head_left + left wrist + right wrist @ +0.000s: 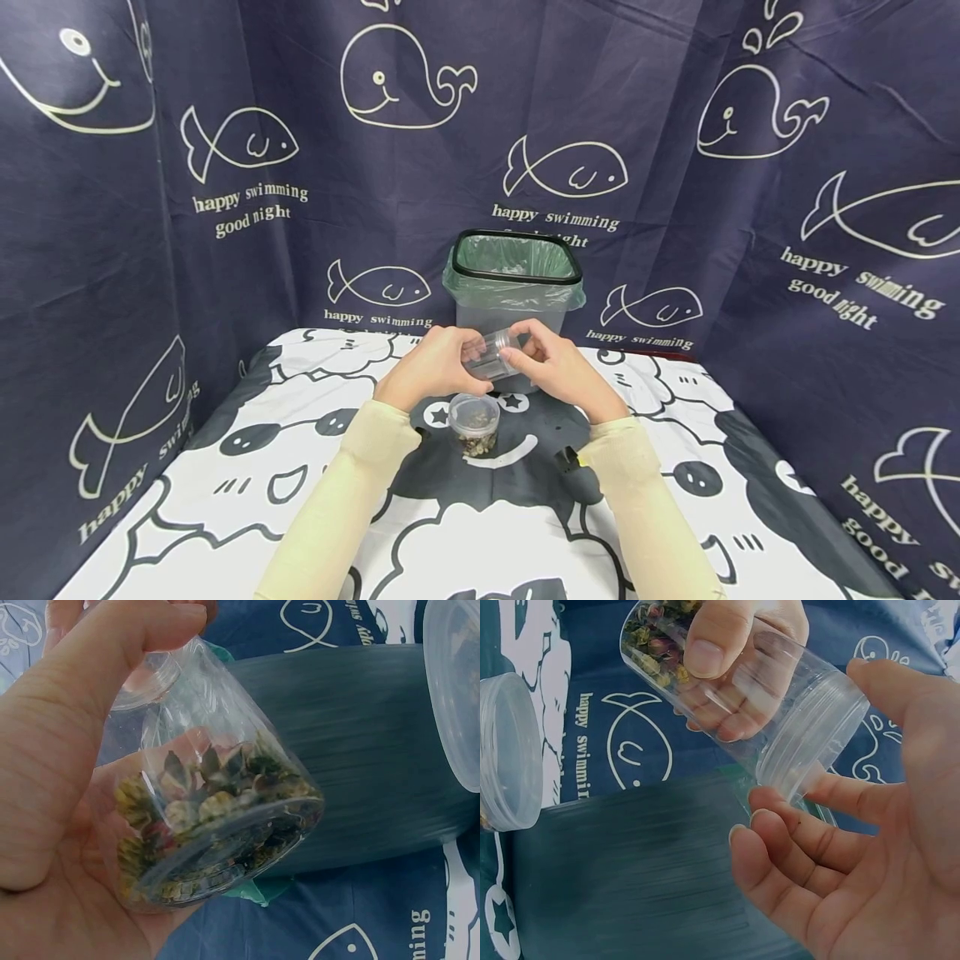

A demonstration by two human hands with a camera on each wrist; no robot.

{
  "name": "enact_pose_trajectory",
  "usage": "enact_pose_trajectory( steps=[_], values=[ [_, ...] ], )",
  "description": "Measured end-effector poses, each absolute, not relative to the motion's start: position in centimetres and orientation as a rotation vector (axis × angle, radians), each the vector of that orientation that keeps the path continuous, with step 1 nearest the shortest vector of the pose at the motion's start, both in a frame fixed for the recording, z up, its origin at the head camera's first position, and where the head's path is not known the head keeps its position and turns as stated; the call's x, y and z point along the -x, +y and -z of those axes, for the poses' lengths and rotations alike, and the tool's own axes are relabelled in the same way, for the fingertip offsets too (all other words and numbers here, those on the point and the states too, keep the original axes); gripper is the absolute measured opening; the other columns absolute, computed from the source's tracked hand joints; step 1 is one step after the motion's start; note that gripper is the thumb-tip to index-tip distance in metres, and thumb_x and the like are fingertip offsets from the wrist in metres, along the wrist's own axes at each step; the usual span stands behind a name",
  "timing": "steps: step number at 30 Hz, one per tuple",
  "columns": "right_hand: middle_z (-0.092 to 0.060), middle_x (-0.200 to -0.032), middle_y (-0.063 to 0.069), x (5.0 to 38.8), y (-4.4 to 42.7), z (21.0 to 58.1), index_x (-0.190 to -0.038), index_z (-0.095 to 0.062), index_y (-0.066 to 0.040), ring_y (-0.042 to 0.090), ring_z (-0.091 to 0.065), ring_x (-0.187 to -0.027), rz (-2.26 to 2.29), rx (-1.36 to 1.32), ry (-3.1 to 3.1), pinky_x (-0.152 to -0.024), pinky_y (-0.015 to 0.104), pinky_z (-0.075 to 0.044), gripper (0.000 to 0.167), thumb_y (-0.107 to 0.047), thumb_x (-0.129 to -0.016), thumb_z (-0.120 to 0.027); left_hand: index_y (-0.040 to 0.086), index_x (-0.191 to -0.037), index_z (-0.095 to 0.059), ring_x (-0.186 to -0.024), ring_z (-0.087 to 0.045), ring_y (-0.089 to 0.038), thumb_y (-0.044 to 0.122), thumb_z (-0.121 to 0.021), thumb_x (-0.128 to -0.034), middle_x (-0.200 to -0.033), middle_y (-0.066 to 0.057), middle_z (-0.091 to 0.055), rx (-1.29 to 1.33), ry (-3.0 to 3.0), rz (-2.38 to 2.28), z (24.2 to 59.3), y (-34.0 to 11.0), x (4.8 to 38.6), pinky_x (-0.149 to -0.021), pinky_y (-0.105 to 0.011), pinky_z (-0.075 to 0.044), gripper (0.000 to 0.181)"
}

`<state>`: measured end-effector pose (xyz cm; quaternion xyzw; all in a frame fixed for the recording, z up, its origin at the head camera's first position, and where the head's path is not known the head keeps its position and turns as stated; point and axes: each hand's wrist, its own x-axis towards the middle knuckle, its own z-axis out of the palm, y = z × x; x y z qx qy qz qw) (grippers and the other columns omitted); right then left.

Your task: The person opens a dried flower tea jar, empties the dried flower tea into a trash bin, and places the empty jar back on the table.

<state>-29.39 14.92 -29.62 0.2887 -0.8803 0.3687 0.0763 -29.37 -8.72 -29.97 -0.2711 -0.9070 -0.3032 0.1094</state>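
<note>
The left hand grips a clear cylindrical jar, the right hand pinches its ribbed end, and navy cloth reads "happy swimming".

Left hand and right hand close together out front, both gripping.
Both forearms reach forward and angle inward, in pale yellow sleeves that leave the wrists bare. The left thumb lies opposite its curled fingers; the right thumb and index finger pinch, the remaining fingers loosely curved beside them.
</note>
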Motion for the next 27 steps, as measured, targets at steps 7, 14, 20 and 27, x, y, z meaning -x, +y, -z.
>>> enact_pose_trajectory(
  steps=[7, 14, 20, 27],
  values=[
    [-0.071, -0.091, 0.002, 29.3, 15.12, 29.51, -0.136, -0.055, -0.026, 0.019, -0.067, -0.071, -1.091, -0.912, -2.628, -0.066, 0.038, -0.053, 0.041, -0.045, -0.101, -0.064, 0.012, -0.106, -0.073, -0.083, -0.067, -0.008, 0.031, -0.093, -0.0703, -0.092, 0.006, -0.072, 0.797, -2.669, 0.89, 29.96, -8.71, 29.39, -0.081, -0.031, -0.056, 0.045],
    [-0.073, -0.099, -0.002, 29.53, 15.47, 29.58, -0.14, -0.054, -0.033, 0.02, -0.071, -0.081, -1.118, -0.943, -2.635, -0.072, 0.039, -0.054, 0.047, -0.047, -0.098, -0.068, 0.014, -0.105, -0.073, -0.083, -0.067, -0.008, 0.03, -0.093, -0.0706, -0.091, 0.007, -0.072, 0.785, -2.685, 0.915, 29.96, -8.71, 29.29, -0.081, -0.031, -0.056, 0.043],
    [-0.074, -0.102, 0.0, 29.41, 15.65, 29.39, -0.141, -0.055, -0.032, 0.019, -0.07, -0.087, -1.117, -1.008, -2.603, -0.074, 0.039, -0.054, 0.05, -0.042, -0.095, -0.073, 0.013, -0.105, -0.072, -0.081, -0.067, -0.009, 0.03, -0.093, -0.0701, -0.089, 0.006, -0.072, 0.783, -2.693, 0.92, 30.08, -8.67, 29.32, -0.079, -0.031, -0.056, 0.044],
    [-0.074, -0.106, 0.003, 29.42, 15.81, 29.29, -0.144, -0.055, -0.024, 0.018, -0.071, -0.096, -1.122, -1.062, -2.577, -0.079, 0.044, -0.056, 0.054, -0.034, -0.095, -0.076, 0.013, -0.104, -0.072, -0.078, -0.067, -0.009, 0.029, -0.093, -0.0692, -0.087, 0.006, -0.072, 0.796, -2.687, 0.902, 30.13, -8.66, 29.49, -0.077, -0.031, -0.056, 0.044]
  ],
)
